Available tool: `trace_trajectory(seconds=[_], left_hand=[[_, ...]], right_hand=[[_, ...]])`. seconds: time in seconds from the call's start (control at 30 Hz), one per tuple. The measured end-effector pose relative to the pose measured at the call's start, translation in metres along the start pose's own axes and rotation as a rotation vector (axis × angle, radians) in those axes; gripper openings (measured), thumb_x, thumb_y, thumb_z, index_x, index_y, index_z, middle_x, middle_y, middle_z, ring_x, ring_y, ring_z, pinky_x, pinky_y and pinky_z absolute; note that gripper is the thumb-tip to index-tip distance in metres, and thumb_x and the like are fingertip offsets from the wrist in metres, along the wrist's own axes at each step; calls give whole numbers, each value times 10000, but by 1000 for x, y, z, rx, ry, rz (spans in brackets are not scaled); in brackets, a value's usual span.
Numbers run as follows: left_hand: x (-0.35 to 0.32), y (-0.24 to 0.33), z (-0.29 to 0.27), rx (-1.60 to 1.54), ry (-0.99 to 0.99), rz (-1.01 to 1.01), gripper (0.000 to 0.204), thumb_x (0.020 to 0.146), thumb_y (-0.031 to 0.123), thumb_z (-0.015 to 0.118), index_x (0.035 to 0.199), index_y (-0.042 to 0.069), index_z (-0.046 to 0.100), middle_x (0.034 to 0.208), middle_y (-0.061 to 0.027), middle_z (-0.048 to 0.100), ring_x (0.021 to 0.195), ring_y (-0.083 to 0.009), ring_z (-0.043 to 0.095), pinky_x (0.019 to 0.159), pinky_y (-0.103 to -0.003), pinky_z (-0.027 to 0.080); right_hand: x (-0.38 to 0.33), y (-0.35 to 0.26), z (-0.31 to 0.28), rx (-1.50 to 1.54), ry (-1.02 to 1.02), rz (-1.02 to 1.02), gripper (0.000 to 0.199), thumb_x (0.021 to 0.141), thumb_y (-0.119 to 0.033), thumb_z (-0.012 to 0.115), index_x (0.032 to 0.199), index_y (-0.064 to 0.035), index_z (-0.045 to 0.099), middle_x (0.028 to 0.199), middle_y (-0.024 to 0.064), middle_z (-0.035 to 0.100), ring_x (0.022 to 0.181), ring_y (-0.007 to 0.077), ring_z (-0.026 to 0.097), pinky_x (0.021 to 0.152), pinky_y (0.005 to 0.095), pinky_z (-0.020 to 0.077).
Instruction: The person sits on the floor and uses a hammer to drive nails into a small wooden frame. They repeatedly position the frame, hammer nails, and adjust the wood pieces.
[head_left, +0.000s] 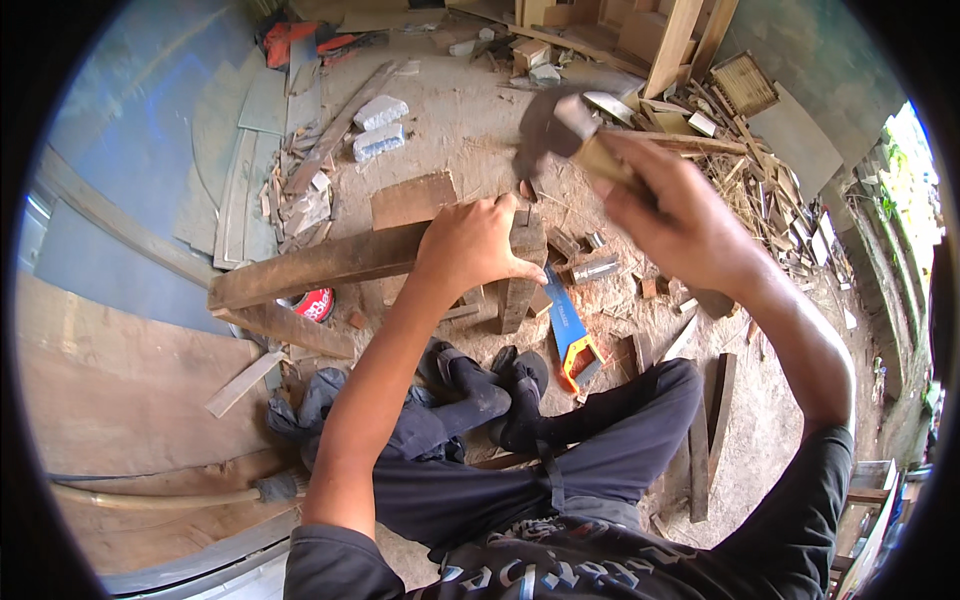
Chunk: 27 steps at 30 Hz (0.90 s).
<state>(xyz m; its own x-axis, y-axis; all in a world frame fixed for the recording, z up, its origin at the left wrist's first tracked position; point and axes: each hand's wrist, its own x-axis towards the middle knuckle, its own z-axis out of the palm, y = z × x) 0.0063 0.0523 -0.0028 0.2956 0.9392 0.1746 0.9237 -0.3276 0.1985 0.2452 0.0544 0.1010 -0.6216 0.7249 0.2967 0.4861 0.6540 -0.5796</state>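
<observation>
My left hand is wrapped over the right end of a long wooden beam, fingers across its top and thumb down the near side. A thin upright nail seems to stand in the beam's end, just right of my fingers. Above and to the right, my right hand grips a hammer by its wooden handle. The hammer's head is raised over the beam's end and smeared by motion. Below that end, a shorter wooden piece points down toward my feet.
A handsaw with a blue blade lies beside the beam's end. Wood scraps pile up at the far right. Two pale blocks lie beyond the beam. A red tin sits beneath the beam's left part. Plywood covers the left side.
</observation>
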Motion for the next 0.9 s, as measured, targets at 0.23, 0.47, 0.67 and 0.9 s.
trace_trajectory(seconds=[0.23,0.47,0.67,0.9], left_hand=[[2,0,3,6,-45,-11,1004,565,729,869,1213,1,630,944,-234,738,957,-404,731,877,-480,579],[1,2,0,-15,-59,-40,989,560,712,881,1201,-2,641,970,-227,742,983,-398,727,890,-476,575],[-3,-3,3,-4,-11,-51,1007,540,710,891,1204,-4,641,979,-238,741,984,-405,727,888,-478,578],[1,0,2,17,-38,-42,998,553,702,891,1205,-8,636,1009,-252,734,1002,-404,721,906,-479,571]], right_hand=[[-4,21,6,-159,-114,-111,500,1066,-149,555,1521,19,434,789,53,633,554,126,560,554,298,502],[1,1,1,279,150,97,486,1081,-152,519,1528,14,424,836,52,645,501,86,537,443,252,454],[-1,6,-3,56,-36,-18,458,1073,-173,559,1454,66,475,828,69,646,557,118,586,490,303,472],[-8,23,9,-78,-69,-152,295,1061,-115,527,1300,55,557,812,57,630,637,117,601,520,315,473]])
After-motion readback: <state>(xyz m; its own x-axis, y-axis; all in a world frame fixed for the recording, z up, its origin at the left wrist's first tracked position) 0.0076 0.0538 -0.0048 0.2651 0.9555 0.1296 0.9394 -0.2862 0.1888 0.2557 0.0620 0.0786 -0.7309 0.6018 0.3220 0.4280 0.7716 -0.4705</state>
